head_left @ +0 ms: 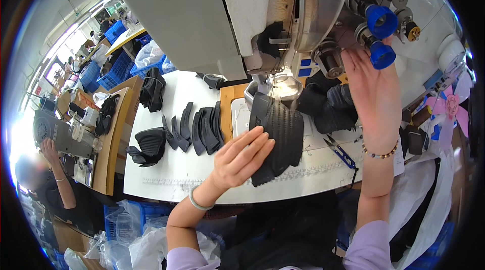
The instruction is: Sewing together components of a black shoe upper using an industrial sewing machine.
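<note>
A black ribbed padded piece [283, 136] lies with its far end at the sewing machine's lit needle area [283, 88]. My left hand [242, 156] holds its left edge, the fingers laid together over the top; the thumb is hidden. My right hand [371, 90] is raised beside the machine's thread tension knobs, the nearest having a blue cap [382, 56]. Its fingers are stretched out and apart, the tips partly hidden behind the knob, and nothing shows in them. Under that arm's left side lies a heap of dark padded pieces [328, 105].
Curved black strips [207, 128] and a stack of black ribbed pieces [151, 143] lie on the white table [172, 184] at left. Blue-handled thread snips [341, 153] rest near my right forearm. A pink fan [449, 108] stands at right; another person [63, 184] works at far left.
</note>
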The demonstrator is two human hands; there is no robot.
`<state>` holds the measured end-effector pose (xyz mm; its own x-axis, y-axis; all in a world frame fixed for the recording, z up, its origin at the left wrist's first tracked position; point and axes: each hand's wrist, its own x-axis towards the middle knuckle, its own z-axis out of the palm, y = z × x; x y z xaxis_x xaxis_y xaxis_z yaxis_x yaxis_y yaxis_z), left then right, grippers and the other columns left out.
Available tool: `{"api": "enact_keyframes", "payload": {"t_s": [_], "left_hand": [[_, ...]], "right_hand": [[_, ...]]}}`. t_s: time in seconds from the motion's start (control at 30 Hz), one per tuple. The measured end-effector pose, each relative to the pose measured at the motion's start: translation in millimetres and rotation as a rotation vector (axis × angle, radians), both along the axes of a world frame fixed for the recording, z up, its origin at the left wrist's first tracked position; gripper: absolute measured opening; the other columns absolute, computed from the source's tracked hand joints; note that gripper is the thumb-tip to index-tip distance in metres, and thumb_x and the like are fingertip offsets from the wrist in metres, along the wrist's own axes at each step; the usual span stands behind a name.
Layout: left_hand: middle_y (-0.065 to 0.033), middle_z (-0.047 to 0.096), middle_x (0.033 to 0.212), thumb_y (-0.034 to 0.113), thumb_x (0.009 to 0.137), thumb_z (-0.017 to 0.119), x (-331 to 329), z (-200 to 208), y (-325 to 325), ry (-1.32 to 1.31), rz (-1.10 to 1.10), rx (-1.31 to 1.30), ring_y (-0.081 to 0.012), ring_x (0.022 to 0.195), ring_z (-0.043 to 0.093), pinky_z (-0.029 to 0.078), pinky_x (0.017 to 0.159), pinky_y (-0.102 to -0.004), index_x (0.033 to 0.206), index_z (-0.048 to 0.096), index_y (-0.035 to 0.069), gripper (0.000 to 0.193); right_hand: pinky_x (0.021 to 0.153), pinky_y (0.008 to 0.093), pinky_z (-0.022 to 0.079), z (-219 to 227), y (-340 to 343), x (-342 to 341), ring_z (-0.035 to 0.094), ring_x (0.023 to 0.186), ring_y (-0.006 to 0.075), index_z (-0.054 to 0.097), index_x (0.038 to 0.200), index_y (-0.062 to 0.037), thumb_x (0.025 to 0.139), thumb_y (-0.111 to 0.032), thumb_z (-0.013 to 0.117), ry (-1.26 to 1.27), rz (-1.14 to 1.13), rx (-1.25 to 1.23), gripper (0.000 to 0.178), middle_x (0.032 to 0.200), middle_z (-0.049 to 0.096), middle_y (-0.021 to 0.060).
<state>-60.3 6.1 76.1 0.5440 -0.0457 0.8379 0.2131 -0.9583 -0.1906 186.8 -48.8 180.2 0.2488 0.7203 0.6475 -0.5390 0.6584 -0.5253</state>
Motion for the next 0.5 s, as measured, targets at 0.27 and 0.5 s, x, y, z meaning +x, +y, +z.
{"api": "enact_keyframes", "payload": {"t_s": [0.27, 0.5], "left_hand": [[-0.0058, 0.046, 0.095, 0.004, 0.067, 0.073, -14.1, -18.9, 5.3, -0.093, 0.060, -0.370, -0.0236, 0.091, 0.054, 0.048, 0.079, -0.0350, 0.115, 0.074, 0.021, 0.051], [-0.0125, 0.060, 0.116, 0.000, 0.086, 0.065, -24.4, -21.4, 23.8, -0.065, -0.482, -1.047, -0.0219, 0.105, 0.059, 0.047, 0.088, -0.0302, 0.122, 0.065, 0.002, 0.036]], "right_hand": [[0.062, 0.0266, 0.049, -56.0, -97.0, 4.7, 0.064, 0.068, 0.0120, 0.069, 0.089, -0.0005, 0.089, -0.008, 0.066, -1.115, -0.660, -0.705, 0.008, 0.079, 0.069, 0.0064], [0.089, 0.0434, 0.044, -202.8, -122.2, 18.9, 0.054, 0.104, 0.0344, 0.058, 0.112, 0.0013, 0.087, -0.014, 0.065, -1.847, -1.200, -0.787, 0.030, 0.107, 0.056, 0.0172]]}}
